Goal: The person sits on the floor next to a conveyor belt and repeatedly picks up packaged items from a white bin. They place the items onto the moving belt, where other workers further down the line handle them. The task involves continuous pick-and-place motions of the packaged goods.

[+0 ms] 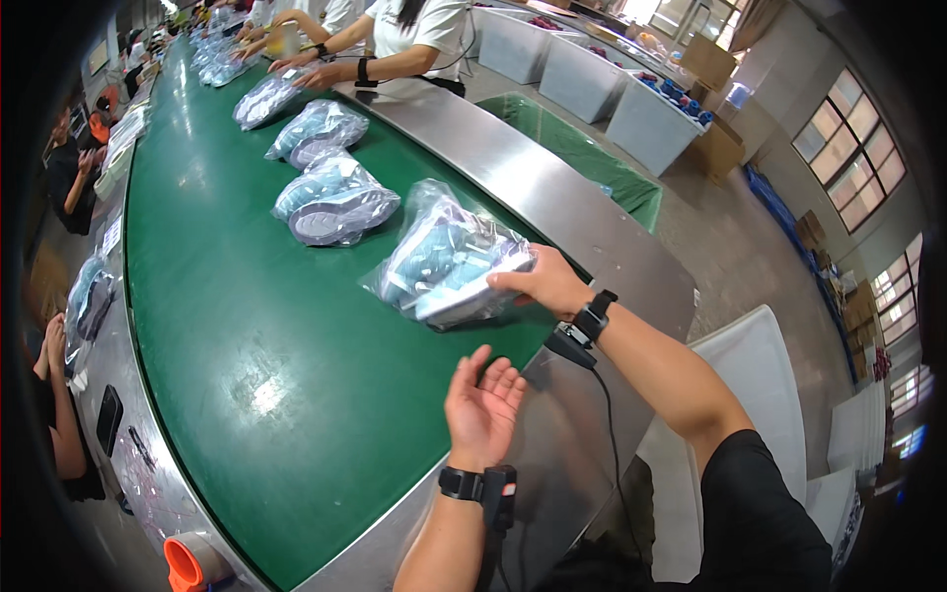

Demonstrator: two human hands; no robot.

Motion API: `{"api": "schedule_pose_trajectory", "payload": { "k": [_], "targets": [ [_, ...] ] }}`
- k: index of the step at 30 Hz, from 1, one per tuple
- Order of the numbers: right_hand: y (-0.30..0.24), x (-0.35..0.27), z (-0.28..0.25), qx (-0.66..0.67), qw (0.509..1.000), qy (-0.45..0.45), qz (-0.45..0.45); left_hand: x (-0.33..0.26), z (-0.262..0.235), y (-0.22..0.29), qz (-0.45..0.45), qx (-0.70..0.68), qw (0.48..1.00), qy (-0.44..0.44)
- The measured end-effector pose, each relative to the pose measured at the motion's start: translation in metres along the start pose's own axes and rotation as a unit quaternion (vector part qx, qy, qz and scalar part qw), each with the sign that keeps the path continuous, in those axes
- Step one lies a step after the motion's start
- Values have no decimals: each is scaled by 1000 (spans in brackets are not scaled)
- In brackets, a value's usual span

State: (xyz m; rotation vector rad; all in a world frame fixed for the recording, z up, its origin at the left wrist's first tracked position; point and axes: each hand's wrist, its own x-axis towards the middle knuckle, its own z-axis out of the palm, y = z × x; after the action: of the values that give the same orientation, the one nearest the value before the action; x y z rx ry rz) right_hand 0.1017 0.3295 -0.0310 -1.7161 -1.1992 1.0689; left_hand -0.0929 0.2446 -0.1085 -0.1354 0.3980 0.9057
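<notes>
One bagged shoe pair (449, 264) touches right hand (547, 286).

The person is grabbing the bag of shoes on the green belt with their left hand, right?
Not quite. The head view shows the right hand gripping the bag of shoes on the green belt. The left hand hangs open below it, palm up, touching nothing.

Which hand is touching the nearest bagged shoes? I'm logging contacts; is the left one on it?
Apart: the head view shows green belt between the open left hand and the bag.
</notes>
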Motion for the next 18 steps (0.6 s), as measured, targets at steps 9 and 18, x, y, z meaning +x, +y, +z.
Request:
{"api": "schedule_pose_trajectory", "payload": {
  "k": [9,18],
  "targets": [
    [-31,-202,-67,-362,854,106,-358,-7,8,-17,-109,58,976,-181],
    [32,-346,-75,-366,783,272,-422,-69,0,-101,-237,106,948,-186]
  ]
}}
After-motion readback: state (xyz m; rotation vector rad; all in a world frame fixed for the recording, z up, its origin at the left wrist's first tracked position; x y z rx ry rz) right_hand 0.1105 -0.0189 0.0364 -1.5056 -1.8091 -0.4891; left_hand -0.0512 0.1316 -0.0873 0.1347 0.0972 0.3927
